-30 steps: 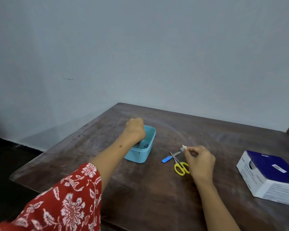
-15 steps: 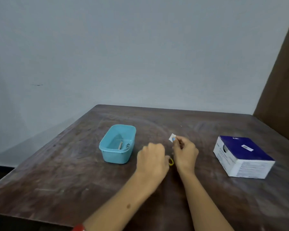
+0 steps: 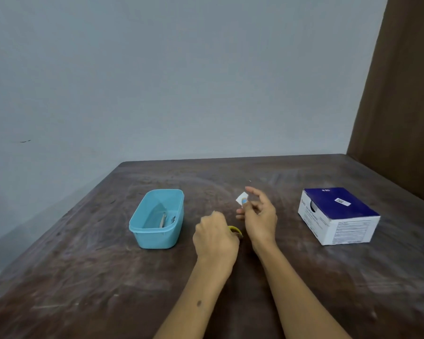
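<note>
Now the left hand (image 3: 216,237) grips the yellow scissors (image 3: 234,229), just lower left of the white packet (image 3: 241,199) pinched by the right hand (image 3: 260,220).

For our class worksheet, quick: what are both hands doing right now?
Left hand: curled round the yellow scissors.
Right hand: pinching a small white packet.

Left hand (image 3: 216,237) curled over yellow-handled scissors (image 3: 234,230); only a handle loop shows at its thumb side. Right hand (image 3: 260,217) just beside it, pinching small white packet (image 3: 241,199) above its knuckles. Blue tub (image 3: 154,238) left of left hand; box (image 3: 338,216) well right of right hand.
</note>
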{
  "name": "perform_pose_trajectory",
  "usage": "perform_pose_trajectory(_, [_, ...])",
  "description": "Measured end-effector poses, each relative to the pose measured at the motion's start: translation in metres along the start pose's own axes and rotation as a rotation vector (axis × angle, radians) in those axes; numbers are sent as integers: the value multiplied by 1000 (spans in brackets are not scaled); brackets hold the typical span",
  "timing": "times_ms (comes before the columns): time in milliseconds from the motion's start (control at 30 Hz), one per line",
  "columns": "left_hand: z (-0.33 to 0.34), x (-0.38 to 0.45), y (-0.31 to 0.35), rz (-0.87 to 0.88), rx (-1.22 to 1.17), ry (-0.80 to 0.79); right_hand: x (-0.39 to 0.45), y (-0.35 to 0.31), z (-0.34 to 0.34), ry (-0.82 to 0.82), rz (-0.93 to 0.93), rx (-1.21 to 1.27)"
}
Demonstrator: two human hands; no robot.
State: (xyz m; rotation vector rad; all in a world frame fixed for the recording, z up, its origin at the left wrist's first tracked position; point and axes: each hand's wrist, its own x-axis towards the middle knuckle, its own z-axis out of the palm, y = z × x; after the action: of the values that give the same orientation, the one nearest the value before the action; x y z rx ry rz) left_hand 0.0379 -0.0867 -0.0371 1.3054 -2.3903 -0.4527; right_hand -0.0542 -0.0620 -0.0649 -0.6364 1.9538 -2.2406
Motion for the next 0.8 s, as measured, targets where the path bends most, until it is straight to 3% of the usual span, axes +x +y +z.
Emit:
perform_pose_trajectory(233, [-8, 24, -14, -208, -528, -143, 3, 2, 3, 61, 138, 224])
perform_pose_trajectory(500, [-3, 41, -24, 118, -685, 25, 8, 6, 5, 94, 134, 236])
perform_pose_trajectory(800, [17, 39, -29, 252, -823, 165, 24, 12, 15, 133, 56, 90])
